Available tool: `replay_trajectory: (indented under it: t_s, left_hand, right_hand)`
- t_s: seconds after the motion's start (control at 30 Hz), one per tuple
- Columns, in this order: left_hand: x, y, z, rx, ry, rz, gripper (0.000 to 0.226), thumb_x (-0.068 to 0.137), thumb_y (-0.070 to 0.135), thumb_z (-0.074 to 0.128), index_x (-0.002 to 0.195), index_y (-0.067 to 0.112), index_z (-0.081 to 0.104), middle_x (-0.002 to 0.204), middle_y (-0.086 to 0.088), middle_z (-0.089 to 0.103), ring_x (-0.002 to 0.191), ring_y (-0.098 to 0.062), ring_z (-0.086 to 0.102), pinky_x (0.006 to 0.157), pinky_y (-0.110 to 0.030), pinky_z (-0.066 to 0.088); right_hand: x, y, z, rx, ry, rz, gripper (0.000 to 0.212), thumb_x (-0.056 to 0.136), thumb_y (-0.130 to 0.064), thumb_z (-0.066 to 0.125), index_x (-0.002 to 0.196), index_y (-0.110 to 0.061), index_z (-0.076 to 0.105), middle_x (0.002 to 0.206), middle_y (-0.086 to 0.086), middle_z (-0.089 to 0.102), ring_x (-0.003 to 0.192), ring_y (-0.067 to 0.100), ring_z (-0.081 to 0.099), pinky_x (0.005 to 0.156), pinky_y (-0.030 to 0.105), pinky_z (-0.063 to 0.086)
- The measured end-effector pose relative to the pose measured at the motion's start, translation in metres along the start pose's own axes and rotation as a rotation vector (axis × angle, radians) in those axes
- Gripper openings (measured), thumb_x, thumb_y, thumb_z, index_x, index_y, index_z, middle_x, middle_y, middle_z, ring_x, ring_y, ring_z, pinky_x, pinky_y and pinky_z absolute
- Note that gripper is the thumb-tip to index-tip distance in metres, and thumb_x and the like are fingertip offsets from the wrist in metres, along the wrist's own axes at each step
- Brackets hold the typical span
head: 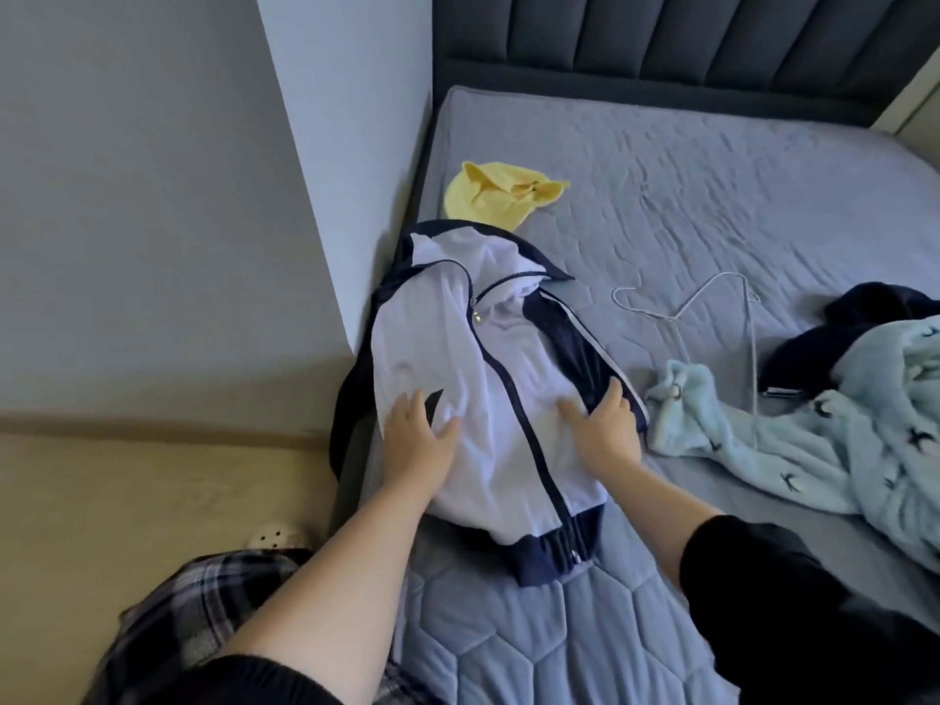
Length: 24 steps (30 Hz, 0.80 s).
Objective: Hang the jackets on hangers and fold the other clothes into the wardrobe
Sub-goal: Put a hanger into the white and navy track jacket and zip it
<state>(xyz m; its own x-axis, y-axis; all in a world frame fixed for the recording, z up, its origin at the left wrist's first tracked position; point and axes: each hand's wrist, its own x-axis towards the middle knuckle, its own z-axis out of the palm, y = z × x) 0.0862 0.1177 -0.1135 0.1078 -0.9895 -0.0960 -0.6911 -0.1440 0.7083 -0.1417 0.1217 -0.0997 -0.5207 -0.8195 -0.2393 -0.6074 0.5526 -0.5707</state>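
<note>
Lying on bed: white-navy jacket, near its left edge
Left hand: fingers straight, pressing jacket's white front
Right hand: fingers straight, resting on jacket
Hanger: right of jacket

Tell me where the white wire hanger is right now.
In the head view, the thin white wire hanger lies on the grey quilted mattress, right of the white-and-navy zip jacket and just beyond the light blue fleece garment.

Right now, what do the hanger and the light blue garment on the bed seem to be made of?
The hanger looks like thin wire with a white coating: a slim, evenly bent rod. The light blue garment looks like plush fleece: fuzzy matte surface, thick soft folds. Exact fibre cannot be told.
</note>
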Motion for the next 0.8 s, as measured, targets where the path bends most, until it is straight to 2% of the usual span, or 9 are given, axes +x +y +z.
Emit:
replay_trajectory:
  t_s: [0.07,0.17,0.23,0.3,0.4,0.47,0.57,0.67,0.8]
  left_hand:
    - [0.0,0.001,-0.007,0.005,0.054,-0.125,0.061,0.088,0.047,0.054,0.136,0.013,0.043,0.136,-0.011,0.044,0.125,-0.031,0.042,0.098,-0.043,0.042]
    - [0.0,0.0,-0.014,-0.138,0.023,-0.335,0.065,0.087,0.048,0.057,0.136,0.008,0.042,0.131,-0.014,0.049,0.119,-0.034,0.049,0.091,-0.039,0.043]
    - [0.003,-0.001,-0.017,-0.244,-0.086,-0.429,0.065,0.089,0.048,0.056,0.137,0.007,0.043,0.131,-0.013,0.053,0.117,-0.033,0.051,0.084,-0.032,0.04]
    - [0.006,-0.007,-0.019,-0.332,-0.149,-0.514,0.065,0.089,0.046,0.059,0.136,0.004,0.045,0.131,-0.014,0.054,0.116,-0.032,0.053,0.082,-0.03,0.039]
    - [0.008,-0.011,-0.021,-0.571,-0.174,-0.612,0.057,0.086,0.032,0.069,0.128,-0.001,0.053,0.125,-0.014,0.059,0.111,-0.031,0.058,0.085,-0.034,0.047]
    - [0.011,-0.013,-0.023,-0.673,-0.194,-0.644,0.049,0.084,0.024,0.072,0.124,-0.001,0.058,0.124,-0.016,0.061,0.109,-0.031,0.06,0.093,-0.04,0.049]
    - [0.011,-0.01,-0.027,-0.704,-0.171,-0.666,0.047,0.084,0.02,0.071,0.125,0.001,0.057,0.122,-0.014,0.062,0.109,-0.031,0.059,0.095,-0.041,0.048]
    - [0.004,-0.004,-0.036,-0.62,-0.032,-0.57,0.027,0.084,0.016,0.069,0.106,0.003,0.063,0.101,-0.007,0.063,0.099,-0.026,0.059,0.083,-0.032,0.046]
    - [-0.006,0.017,-0.057,-0.938,-0.034,-0.526,0.005,0.089,0.013,0.062,0.093,0.009,0.065,0.097,-0.004,0.067,0.09,-0.023,0.062,0.083,-0.032,0.049]
  right_hand:
    - [0.008,0.004,-0.012,0.033,-0.03,0.096,0.057,0.094,-0.038,0.052,0.136,-0.003,0.04,0.133,0.015,0.051,0.118,0.034,0.052,0.087,0.039,0.045]
    - [0.016,0.002,-0.033,-0.101,-0.069,0.149,0.029,0.093,-0.011,0.045,0.116,-0.002,0.06,0.122,0.014,0.061,0.114,0.033,0.057,0.095,0.035,0.044]
    - [0.029,-0.012,-0.06,0.032,-0.04,0.184,0.029,0.093,-0.007,0.045,0.116,0.001,0.06,0.118,0.019,0.061,0.114,0.035,0.057,0.089,0.036,0.046]
    - [0.048,-0.028,-0.094,0.278,0.187,0.11,0.028,0.091,-0.006,0.045,0.113,0.001,0.06,0.108,0.021,0.065,0.103,0.036,0.063,0.075,0.032,0.048]
    - [0.056,-0.048,-0.124,0.444,0.424,-0.069,0.05,0.091,-0.006,0.04,0.141,-0.013,0.038,0.113,0.001,0.056,0.101,0.018,0.054,0.084,0.028,0.041]
    - [0.048,-0.051,-0.118,0.436,0.346,-0.135,0.062,0.089,-0.007,0.042,0.147,-0.017,0.022,0.118,-0.002,0.047,0.103,0.016,0.048,0.089,0.029,0.039]
    - [0.034,-0.028,-0.074,0.215,0.115,-0.06,0.036,0.083,-0.019,0.05,0.118,-0.013,0.047,0.104,0.01,0.05,0.09,0.024,0.049,0.077,0.029,0.038]
    - [0.005,0.004,-0.027,0.268,-0.272,0.124,0.024,0.087,-0.021,0.062,0.108,-0.011,0.059,0.091,0.009,0.059,0.068,0.019,0.052,0.056,0.025,0.04]
    - [-0.016,0.022,-0.015,0.45,-0.346,0.141,0.03,0.083,-0.02,0.071,0.107,-0.002,0.063,0.098,0.015,0.067,0.084,0.027,0.063,0.066,0.034,0.053]
